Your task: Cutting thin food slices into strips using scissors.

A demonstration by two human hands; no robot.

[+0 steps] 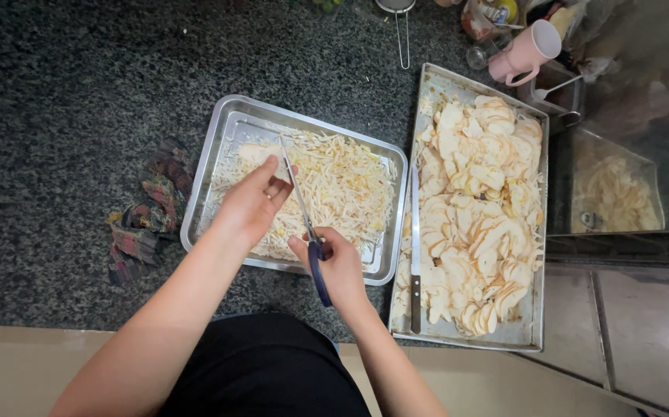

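Gripping blue-handled scissors, the right hand snips while the left hand fingers pinch a pale slice over the steel tray heaped with strips. Beside it, the slice tray remains full, a knife along its edge.

Not much packaging here tbh. Only thing I can spot is a crinkly plastic packet at the top edge of the counter, reddish-orange with some yellow and white on it, sitting just left of the pink mug. No signs or screens anywhere.
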